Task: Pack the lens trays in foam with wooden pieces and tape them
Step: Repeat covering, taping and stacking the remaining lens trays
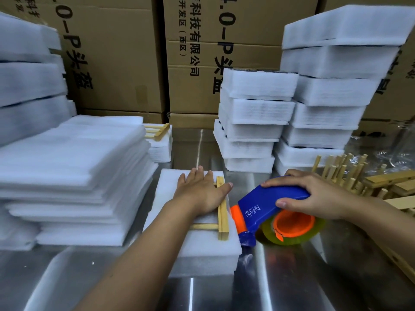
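Note:
A white foam-wrapped pack lies on the steel table in front of me, with a wooden frame piece on its top along the right edge. My left hand presses flat on the foam and the wood, fingers straight. My right hand grips a blue and orange tape dispenser with a yellowish tape roll, just right of the pack. The dispenser's nose sits at the pack's right side.
Loose foam sheets are stacked at the left. Wrapped foam packs stand in tall piles behind and to the right. Wooden pieces are heaped at the far right. Another pack with a wooden frame lies at the back. Cardboard boxes form the back wall.

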The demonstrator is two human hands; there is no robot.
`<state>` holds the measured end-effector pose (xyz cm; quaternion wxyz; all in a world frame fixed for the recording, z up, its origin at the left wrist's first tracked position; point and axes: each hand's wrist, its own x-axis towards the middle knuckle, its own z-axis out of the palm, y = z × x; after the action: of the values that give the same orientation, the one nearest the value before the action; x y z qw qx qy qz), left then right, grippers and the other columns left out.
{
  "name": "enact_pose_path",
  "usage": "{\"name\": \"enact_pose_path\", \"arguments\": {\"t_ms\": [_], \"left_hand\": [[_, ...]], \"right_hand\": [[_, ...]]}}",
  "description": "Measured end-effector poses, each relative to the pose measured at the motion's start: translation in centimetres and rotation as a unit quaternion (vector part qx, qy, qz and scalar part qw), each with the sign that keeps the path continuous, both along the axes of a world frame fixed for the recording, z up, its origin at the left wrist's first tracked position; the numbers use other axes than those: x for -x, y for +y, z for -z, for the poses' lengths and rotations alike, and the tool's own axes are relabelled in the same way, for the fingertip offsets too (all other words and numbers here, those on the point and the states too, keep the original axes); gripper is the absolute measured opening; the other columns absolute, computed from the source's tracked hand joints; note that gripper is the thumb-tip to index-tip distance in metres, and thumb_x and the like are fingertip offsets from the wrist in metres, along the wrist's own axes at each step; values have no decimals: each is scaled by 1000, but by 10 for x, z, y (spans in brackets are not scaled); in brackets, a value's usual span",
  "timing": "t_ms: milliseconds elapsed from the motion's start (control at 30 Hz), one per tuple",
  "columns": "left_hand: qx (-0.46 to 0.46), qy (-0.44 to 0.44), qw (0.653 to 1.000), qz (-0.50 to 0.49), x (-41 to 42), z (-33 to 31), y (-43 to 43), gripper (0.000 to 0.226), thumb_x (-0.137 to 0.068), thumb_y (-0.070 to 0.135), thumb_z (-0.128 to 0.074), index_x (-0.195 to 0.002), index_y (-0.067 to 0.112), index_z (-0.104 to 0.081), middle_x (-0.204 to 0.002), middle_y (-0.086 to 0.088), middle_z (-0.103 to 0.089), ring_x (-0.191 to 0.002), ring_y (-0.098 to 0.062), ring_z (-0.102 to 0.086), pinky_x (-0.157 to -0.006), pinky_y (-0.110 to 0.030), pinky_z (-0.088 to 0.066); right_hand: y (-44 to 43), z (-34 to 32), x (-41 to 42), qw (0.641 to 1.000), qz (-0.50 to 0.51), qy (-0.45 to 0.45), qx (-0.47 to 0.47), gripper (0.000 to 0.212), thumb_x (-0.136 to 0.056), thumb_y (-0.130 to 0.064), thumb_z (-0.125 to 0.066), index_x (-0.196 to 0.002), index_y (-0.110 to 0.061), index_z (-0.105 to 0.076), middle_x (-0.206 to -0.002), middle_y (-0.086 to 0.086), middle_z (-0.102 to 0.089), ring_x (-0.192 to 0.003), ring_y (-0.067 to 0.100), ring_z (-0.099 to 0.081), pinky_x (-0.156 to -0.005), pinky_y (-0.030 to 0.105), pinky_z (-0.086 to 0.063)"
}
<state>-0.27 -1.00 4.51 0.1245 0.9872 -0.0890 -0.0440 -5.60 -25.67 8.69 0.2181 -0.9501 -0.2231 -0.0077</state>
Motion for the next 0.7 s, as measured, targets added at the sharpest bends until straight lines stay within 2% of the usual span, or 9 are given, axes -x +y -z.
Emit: {"name": "enact_pose_path", "arguments": {"t_ms": [167, 267, 367, 467, 567, 700], "left_hand": [[-5, 5, 1000, 1, 1, -1, -1, 80, -89, 69, -17, -152, 22, -6, -159, -4, 7, -146, -19, 9, -115, -41, 6], [-4, 5, 1000, -1, 2, -2, -1, 79, -89, 68, -18, -152, 21, -5, -159, -4, 7, -146, -18, 9, -115, -41, 6], [-3, 2, 1000, 1, 2, -2, -1, 77, -91, 65, -19, -152, 21, -6, -159, -4, 6, -146, -18, 9, -115, -41, 6], [0, -3, 1000, 3, 1, -1, -1, 75, -91, 63, -20, -152, 21, -6, -159, -4, 5, -146, -19, 8, -116, -42, 5], [8, -5, 1000, 2, 0, 0, 0, 75, -91, 63, -20, -152, 22, -7, -160, -3, 5, -146, -18, 7, -116, -42, 5], [14, -6, 1000, -1, -1, 1, 1, 75, -90, 64, -21, -152, 22, -8, -160, -2, 4, -146, -18, 6, -116, -42, 4]], "right_hand": [[3, -8, -1, 1000, 2, 21, 6, 45, -57, -77, -51, -101, -72, -52, -102, -13, -53, -89, 2, -57, -76, 16, -42], [7, -17, -4, 999, 3, 31, 27, 49, -54, -83, -50, -102, -72, -51, -104, -14, -54, -89, 2, -58, -77, 19, -45], [15, -23, -11, 999, -1, 41, 30, 38, -62, -75, -57, -100, -69, -55, -105, -16, -60, -87, -2, -60, -77, 18, -47], [22, -27, -17, 998, -6, 60, 29, 30, -68, -67, -62, -98, -65, -59, -100, -22, -65, -83, -8, -60, -71, 12, -44], [26, -30, -19, 996, -2, 74, 41, 29, -67, -68, -61, -96, -65, -60, -93, -25, -65, -79, -9, -60, -63, 7, -43], [29, -29, -18, 995, -6, 36, 88, 36, -67, -74, -58, -103, -68, -53, -94, -16, -54, -85, -9, -52, -62, 8, -39]]}}
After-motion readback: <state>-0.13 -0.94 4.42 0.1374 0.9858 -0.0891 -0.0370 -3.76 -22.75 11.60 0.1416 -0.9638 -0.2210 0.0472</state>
